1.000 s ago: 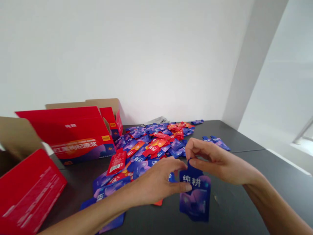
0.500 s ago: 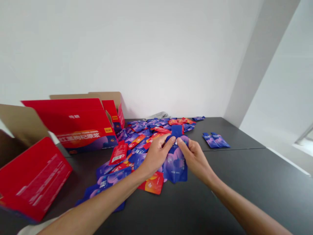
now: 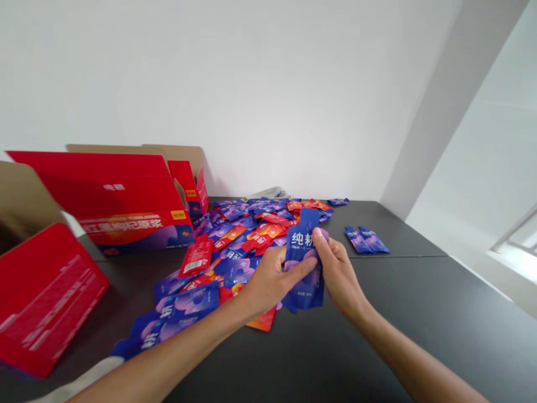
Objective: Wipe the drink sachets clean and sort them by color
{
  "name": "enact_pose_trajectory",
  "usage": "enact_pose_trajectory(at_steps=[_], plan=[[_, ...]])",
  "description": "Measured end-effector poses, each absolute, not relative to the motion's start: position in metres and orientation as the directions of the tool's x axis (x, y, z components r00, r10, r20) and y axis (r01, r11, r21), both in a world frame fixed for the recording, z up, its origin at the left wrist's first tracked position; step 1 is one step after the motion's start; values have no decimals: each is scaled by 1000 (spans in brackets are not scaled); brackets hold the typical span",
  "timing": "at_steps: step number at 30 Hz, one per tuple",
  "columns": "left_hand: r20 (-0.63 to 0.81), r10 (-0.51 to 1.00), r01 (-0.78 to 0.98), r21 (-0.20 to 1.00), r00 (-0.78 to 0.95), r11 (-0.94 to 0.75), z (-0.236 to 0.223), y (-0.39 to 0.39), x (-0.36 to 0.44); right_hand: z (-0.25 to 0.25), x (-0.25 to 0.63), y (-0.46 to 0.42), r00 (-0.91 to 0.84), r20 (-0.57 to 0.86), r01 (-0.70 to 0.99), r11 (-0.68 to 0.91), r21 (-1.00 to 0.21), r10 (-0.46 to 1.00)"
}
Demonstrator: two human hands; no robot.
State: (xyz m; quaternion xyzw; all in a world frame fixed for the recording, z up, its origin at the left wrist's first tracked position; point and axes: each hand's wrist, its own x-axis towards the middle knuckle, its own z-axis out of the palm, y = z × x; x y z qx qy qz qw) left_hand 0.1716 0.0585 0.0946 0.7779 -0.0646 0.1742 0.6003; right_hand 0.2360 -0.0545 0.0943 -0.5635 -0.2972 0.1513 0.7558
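Left hand [image 3: 271,282]: pinches the flat blue-purple plastic pouch [image 3: 300,251] on its left side.
Right hand [image 3: 339,274]: pinches its right side.
Pouch: up over the smooth black table [image 3: 419,313] (I cannot tell if more hide behind it).

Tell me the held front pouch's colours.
The front pouch is blue and purple with white lettering, clearest in the head view.

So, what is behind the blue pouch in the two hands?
Behind the pouch, the pile shows, mostly to its left. A blue corner peeks out at its lower left; I cannot tell whose it is. The pouch, left hand and right hand cover the rest.
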Motion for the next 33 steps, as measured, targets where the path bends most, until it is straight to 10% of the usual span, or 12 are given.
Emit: enact_pose_trajectory(at_steps=[7, 16, 23, 33], plan=[[469, 355, -275, 835, 808, -477, 91, 64, 176, 70, 220, -46, 838, 299, 257, 155, -954, 456], [558, 287, -270, 711, 779, -650, 100, 75, 172, 76, 227, -51, 810, 251, 208, 142, -968, 530], [569, 360, -56, 585, 739, -809, 181, 131, 136, 76, 162, -41, 224, 81, 516, -48, -855, 971], [192, 609, 384, 624, 770, -681, 242, 191, 88, 38, 6, 88, -158, -94, 736, 54, -675, 983]])
